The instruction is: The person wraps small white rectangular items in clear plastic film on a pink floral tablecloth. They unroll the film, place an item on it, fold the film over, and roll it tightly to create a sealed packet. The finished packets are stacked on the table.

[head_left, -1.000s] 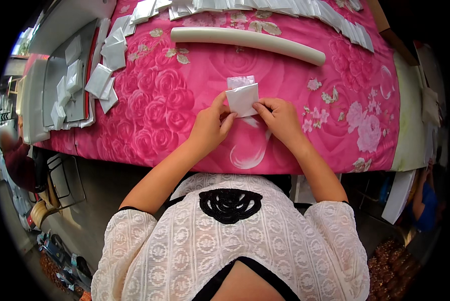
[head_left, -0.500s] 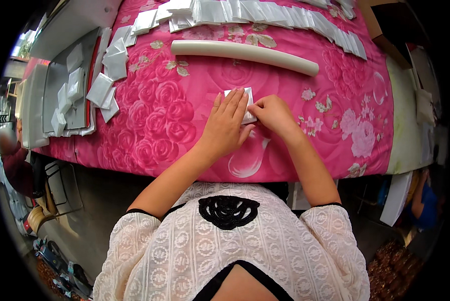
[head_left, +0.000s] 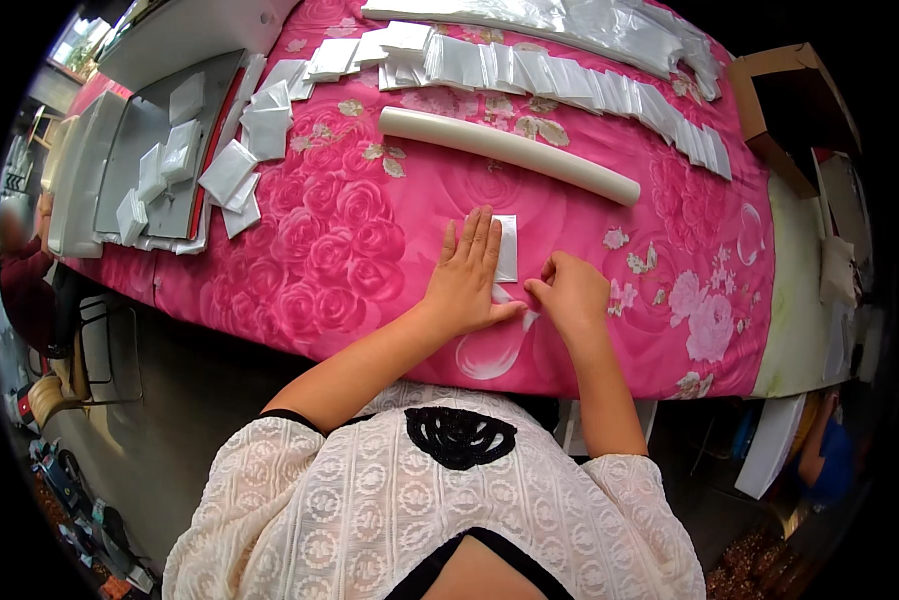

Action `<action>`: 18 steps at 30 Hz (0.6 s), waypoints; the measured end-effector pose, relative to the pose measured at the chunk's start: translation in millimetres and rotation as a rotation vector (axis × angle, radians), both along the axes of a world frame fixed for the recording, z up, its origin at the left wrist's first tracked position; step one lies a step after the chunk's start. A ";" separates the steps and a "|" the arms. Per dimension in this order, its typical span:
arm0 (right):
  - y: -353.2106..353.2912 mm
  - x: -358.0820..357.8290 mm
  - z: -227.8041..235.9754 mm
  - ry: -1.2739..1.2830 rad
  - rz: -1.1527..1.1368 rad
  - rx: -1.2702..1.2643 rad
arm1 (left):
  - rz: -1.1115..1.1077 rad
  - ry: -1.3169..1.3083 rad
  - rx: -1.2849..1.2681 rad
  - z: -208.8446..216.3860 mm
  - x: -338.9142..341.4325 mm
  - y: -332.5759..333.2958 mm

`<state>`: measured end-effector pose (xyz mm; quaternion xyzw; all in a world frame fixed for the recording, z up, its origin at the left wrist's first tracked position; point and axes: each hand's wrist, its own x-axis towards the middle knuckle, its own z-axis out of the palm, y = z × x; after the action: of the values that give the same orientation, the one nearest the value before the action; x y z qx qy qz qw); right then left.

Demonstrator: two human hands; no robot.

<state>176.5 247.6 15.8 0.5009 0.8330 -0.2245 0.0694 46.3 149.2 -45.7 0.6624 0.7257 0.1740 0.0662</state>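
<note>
A small flat white square packet in a clear, glossy wrap lies in front of me on the pink rose-patterned cloth. My left hand rests flat over its left part, fingers straight and together, thumb stretched out to the right. Just right of the packet, and apart from it, is my right hand. Its fingers are curled with the thumb near the index fingertip, and nothing shows between them. Beyond both hands lies a long white tube, set slantwise across the cloth.
A long overlapping row of similar white packets curves across the far side. More packets lie on a grey tray at the left. Clear plastic sheeting lies behind the row. An open cardboard box stands at the right; a person is far left.
My right hand has come off the packet's right edge and moved a little right. My left hand has shifted left on the packet, baring more of it. The whole view has tilted.
</note>
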 end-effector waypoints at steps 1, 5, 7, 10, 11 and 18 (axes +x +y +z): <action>1.4 1.1 -1.1 0.100 0.080 0.124 | 0.010 0.009 0.005 1.7 0.3 -1.4; 8.2 -20.5 -14.9 0.414 0.510 0.474 | 0.044 -0.184 0.128 11.5 -2.2 -19.0; 7.4 -42.7 -24.7 0.461 0.662 0.473 | 0.062 -0.381 0.223 27.0 -3.8 -53.1; -4.8 -64.5 -48.6 0.361 0.682 0.338 | 0.151 -1.162 -0.042 39.7 -14.1 -114.2; -13.8 -69.2 -50.7 0.372 0.653 0.337 | 0.257 -1.362 -0.105 32.0 -12.9 -135.4; -134.4 -93.1 -51.1 0.469 0.725 0.006 | 0.947 -1.783 -0.235 17.1 -17.5 -203.6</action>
<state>83.5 113.2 -35.3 0.1117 0.9490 -0.2909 -0.0488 28.9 -54.5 -28.6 -0.0747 0.6123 0.5405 0.5722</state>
